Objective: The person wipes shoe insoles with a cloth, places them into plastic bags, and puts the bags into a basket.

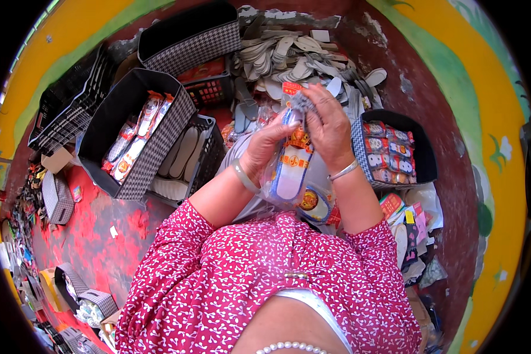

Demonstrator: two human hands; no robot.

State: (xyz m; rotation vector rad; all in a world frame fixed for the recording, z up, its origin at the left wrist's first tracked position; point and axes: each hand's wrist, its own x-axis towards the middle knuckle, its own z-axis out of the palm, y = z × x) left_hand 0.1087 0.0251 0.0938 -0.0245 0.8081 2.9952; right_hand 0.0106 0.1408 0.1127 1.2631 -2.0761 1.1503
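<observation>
My left hand and my right hand both grip a clear plastic packet with a pale insole and an orange printed card inside, held upright in front of my chest. The right hand's fingers pinch the packet's top edge; the left hand supports its left side. More packets lie in my lap just below. A pile of loose grey and white insoles spreads beyond my hands.
A checked fabric bin at left holds packed insoles; another bin stands behind it. A black bin at right is filled with packets. A black crate holds white insoles. Black crates stack far left on the red floor.
</observation>
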